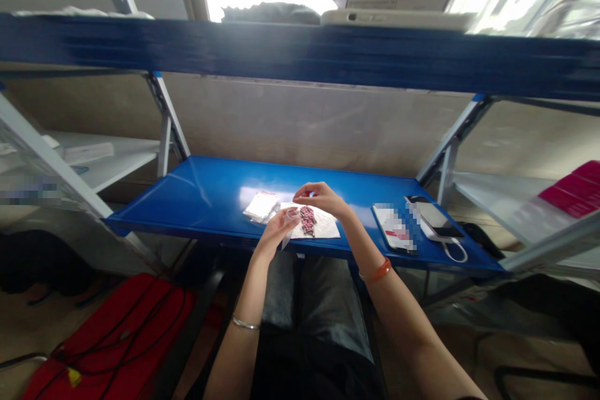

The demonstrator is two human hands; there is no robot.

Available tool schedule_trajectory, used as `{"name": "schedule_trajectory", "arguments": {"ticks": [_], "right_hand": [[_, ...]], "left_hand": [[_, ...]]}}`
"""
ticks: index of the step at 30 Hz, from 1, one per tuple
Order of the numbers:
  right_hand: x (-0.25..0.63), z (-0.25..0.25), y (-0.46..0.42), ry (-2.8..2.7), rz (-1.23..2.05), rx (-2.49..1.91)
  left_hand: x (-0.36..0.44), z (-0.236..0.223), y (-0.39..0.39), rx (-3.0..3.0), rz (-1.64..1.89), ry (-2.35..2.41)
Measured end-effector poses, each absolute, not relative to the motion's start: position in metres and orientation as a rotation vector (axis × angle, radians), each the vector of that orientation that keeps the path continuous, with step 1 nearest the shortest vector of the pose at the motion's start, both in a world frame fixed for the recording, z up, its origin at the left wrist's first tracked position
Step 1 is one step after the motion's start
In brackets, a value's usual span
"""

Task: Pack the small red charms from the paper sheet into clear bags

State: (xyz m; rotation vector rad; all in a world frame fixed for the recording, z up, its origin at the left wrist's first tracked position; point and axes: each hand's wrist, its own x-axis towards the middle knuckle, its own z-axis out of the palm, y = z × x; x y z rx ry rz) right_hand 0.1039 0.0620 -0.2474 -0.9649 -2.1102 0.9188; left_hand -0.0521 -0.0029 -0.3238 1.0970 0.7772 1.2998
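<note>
Workpiece: a cluster of pink and dark beads (307,220), lying on a white paper sheet (325,227), between the two hands and directly below the right hand.

Left hand (274,231): raised just above the front edge of the shelf; fingers curled, grasping a small clear piece (292,215), whose exact type cannot be determined.

Right hand (321,198): held over the paper sheet, palm down; fingers (300,195) arched toward the left hand, not clenched. Contact with the clear piece cannot be confirmed.

Adjacent item: a clear plastic bag with white contents (260,206), lying on the shelf, touching the left edge of the paper sheet.

Support surface: a blue metal shelf (197,184), carrying all items listed here except the wrist items and the red booklet.

Wrist items: a silver bangle (245,323) on the left wrist; an orange band (377,270) on the right wrist.

Right side of shelf: a blurred flat packet (394,227), just beside a smartphone (434,219) with a white cable (457,254).

Far right: a red booklet (574,190), on a lower white shelf (487,194).
</note>
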Motion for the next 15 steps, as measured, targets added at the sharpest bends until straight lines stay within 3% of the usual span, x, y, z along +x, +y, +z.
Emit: {"name": "schedule_trajectory", "arguments": {"ticks": [6, 10, 15], "right_hand": [[0.104, -0.26, 0.047, -2.159, 0.837, -0.989], [0.122, -0.298, 0.062, -1.892, 0.619, -1.234], [0.145, -0.35, 0.054, -2.04, 0.479, -1.532]], "left_hand": [[-0.043, -0.318, -0.007, 1.092, 1.309, 0.719], [-0.044, -0.318, -0.008, 1.076, 1.314, 0.742], [-0.049, -0.325, -0.005, 1.009, 1.312, 0.765]]}}
